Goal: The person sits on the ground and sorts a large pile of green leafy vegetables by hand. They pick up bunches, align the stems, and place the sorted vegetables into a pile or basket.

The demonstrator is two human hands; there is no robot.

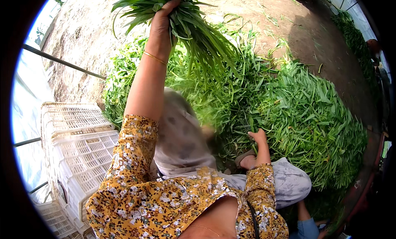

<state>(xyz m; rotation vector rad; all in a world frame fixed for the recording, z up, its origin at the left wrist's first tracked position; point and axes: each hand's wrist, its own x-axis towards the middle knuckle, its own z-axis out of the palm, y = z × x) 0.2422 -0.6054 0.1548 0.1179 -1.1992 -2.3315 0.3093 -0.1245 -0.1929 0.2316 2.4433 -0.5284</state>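
My left hand (164, 22), raised at the top of the view, grips a thick bunch of long-leaved leafy greens (201, 31); their stems and leaves fan out to the right. Lower down, my right hand (259, 136) is closed around a green stalk, near my foot and at the edge of a heap. A loose heap of greens (229, 93) spreads in front of my knees. To the right of it, a large, denser pile of the same greens (315, 115) lies with many leaves pointing one way. A pale blurred patch hides part of the ground beside my knee.
White plastic crates (85, 158) stand stacked at my left, beside plastic sheeting (26, 93) and dark poles. Bare soil (272, 31) with scattered leaves lies beyond the heap. More greens (352, 37) line the far right. Part of another person (306, 223) shows at the lower right.
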